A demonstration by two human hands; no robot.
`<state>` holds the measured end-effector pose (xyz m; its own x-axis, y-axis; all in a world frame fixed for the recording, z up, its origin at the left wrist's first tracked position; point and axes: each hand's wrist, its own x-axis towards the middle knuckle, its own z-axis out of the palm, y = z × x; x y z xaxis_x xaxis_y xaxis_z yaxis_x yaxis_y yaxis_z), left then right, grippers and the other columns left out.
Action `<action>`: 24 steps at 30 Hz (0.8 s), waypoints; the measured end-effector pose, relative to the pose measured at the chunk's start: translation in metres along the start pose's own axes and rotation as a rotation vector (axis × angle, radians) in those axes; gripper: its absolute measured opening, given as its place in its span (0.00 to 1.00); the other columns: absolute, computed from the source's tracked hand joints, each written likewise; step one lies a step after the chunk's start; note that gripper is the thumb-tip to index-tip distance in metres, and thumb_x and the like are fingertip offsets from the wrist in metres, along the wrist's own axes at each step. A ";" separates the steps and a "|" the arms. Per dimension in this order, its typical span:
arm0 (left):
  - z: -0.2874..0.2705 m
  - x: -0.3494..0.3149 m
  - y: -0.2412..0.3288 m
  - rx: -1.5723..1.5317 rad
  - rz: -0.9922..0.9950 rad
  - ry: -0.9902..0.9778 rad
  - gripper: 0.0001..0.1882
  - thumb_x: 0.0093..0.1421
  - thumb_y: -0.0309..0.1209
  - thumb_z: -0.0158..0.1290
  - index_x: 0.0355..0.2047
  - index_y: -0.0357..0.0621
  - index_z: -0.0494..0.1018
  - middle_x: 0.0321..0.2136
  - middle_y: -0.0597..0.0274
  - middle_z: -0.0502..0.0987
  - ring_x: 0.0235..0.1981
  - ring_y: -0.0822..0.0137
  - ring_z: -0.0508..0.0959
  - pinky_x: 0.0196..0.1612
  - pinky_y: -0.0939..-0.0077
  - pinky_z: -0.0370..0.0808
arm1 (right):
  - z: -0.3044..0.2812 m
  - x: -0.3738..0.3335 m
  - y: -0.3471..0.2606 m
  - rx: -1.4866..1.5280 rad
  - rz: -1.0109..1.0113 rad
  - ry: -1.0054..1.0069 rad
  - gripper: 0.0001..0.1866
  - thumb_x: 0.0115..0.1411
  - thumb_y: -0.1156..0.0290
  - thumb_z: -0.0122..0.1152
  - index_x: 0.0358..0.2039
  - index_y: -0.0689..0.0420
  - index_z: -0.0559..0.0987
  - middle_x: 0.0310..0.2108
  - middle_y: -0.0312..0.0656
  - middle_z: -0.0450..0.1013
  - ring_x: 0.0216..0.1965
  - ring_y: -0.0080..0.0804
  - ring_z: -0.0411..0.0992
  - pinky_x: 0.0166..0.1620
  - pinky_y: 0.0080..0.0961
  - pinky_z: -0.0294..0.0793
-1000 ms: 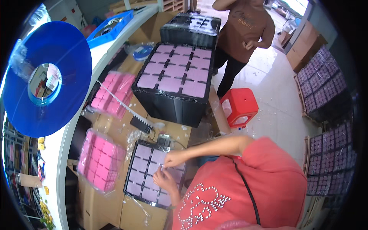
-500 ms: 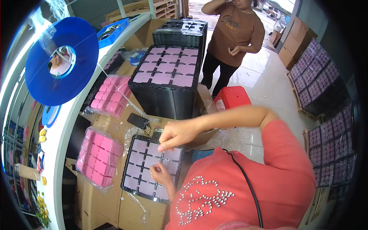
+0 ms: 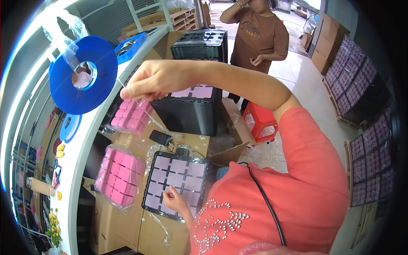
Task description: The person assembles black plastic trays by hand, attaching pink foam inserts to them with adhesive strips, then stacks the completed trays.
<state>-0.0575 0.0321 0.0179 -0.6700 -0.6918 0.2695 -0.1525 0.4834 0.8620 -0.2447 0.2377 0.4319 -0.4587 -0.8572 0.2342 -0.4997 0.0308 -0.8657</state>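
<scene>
My right hand (image 3: 146, 83) is raised beside a blue reel (image 3: 104, 63). Its fingers pinch a thin whitish strip (image 3: 146, 111), which runs from the reel past the fingers and slants down toward the table. Low over a black tray (image 3: 145, 199) filled with pale purple square pieces (image 3: 180, 168) is my left hand (image 3: 175, 200). Its thumb and fingers are drawn together; whatever lies between them is too small to make out. Near the tray lie two plastic-wrapped stacks of pink blocks, one pink stack (image 3: 119, 176) closer and another pink stack (image 3: 131, 117) farther off.
A tall stack of black trays (image 3: 191, 117) rises behind the work area. A dark phone (image 3: 160, 137) lies on the cardboard-covered table (image 3: 114, 225). A white shelf edge (image 3: 70, 199) borders the left. Beyond are a red stool (image 3: 263, 123), another person (image 3: 259, 40) and loaded pallets (image 3: 357, 80).
My right hand has moved from over the tray up and left to the reel and now pinches the strip. My left hand stays over the tray. The view has shifted slightly.
</scene>
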 end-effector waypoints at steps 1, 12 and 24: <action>0.001 0.000 0.002 -0.008 -0.002 0.011 0.20 0.60 0.39 0.59 0.19 0.39 0.67 0.14 0.63 0.65 0.20 0.64 0.64 0.27 0.63 0.62 | 0.004 -0.007 0.000 0.036 0.020 0.034 0.24 0.70 0.55 0.52 0.17 0.52 0.70 0.16 0.25 0.60 0.18 0.14 0.55 0.22 0.16 0.54; -0.016 -0.063 -0.020 0.093 -0.135 -0.120 0.21 0.59 0.41 0.59 0.19 0.39 0.69 0.16 0.59 0.71 0.19 0.63 0.70 0.25 0.66 0.66 | 0.126 -0.111 0.140 0.634 0.469 0.099 0.20 0.68 0.55 0.55 0.22 0.54 0.75 0.15 0.26 0.62 0.16 0.13 0.54 0.20 0.17 0.55; -0.024 -0.081 -0.025 0.169 -0.190 -0.105 0.15 0.58 0.39 0.60 0.23 0.41 0.72 0.21 0.59 0.74 0.27 0.57 0.74 0.36 0.61 0.67 | 0.118 -0.091 0.073 0.640 -0.040 0.002 0.14 0.59 0.71 0.66 0.42 0.67 0.82 0.26 0.43 0.79 0.23 0.28 0.73 0.28 0.21 0.71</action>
<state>0.0185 0.0631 -0.0152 -0.6879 -0.7236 0.0561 -0.3962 0.4391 0.8063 -0.1529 0.2575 0.2951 -0.4505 -0.8502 0.2725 0.0209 -0.3152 -0.9488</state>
